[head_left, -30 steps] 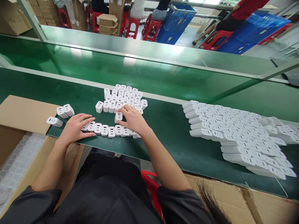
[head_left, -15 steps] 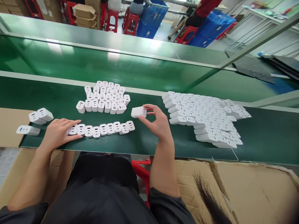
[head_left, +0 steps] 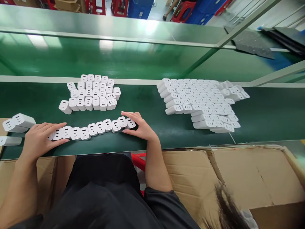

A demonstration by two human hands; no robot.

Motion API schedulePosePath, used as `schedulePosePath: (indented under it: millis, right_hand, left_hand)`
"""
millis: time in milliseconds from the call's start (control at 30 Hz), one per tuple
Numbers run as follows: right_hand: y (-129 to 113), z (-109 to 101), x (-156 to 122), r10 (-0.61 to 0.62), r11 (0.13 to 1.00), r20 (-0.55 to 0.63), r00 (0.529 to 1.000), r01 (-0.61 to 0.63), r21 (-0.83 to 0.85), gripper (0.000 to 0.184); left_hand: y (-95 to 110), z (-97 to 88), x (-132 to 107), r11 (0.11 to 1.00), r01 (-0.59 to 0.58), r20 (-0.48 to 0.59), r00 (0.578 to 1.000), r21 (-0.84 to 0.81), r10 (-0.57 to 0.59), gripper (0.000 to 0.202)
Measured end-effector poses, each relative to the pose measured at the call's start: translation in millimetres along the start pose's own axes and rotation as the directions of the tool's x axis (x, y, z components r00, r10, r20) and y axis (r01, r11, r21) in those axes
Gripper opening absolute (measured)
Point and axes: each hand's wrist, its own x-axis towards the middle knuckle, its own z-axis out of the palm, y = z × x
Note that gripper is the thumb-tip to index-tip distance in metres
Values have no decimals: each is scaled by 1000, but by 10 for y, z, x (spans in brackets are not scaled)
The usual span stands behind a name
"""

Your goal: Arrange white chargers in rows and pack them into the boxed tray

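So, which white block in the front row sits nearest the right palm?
The right-end block, beside the palm of the right hand; the row's other blocks all sit farther left.

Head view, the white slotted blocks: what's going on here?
A person sits at a green worktop with an uneven row of white blocks. The left hand cups its left end; the right hand has thumb and fingers either side of its right end. A smaller group stands beyond the row, a larger group off to the right.
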Motion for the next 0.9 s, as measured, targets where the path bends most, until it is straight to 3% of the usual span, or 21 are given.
schedulePosePath:
  millis: [267,367,567,733,900]
  right_hand:
    - [-97,120,-29,-72,997,-107,992,68,-42,41]
    - [-157,145,-109,-59,998,-107,993,55,-40,47]
    - [-131,90,-304,-83,992,-63,995,89,85,77]
    - [-65,-8,-389,-55,984,-33,998,60,167,75]
    - [-65,46,-359,-16,988,-112,994,33,153,70]
  left_hand:
    - [-11,-13,43,997,-63,-17,998,45,64,49]
    - [-20,-24,40,997,-67,-15,998,44,68,48]
    - [-68,-22,2,999,-25,15,1000,37,24,48]
    - [-68,-31,-8,1000,3,26,1000,31,-4,50]
    - [-75,-39,-28,999,44,48,998,0,-44,51]
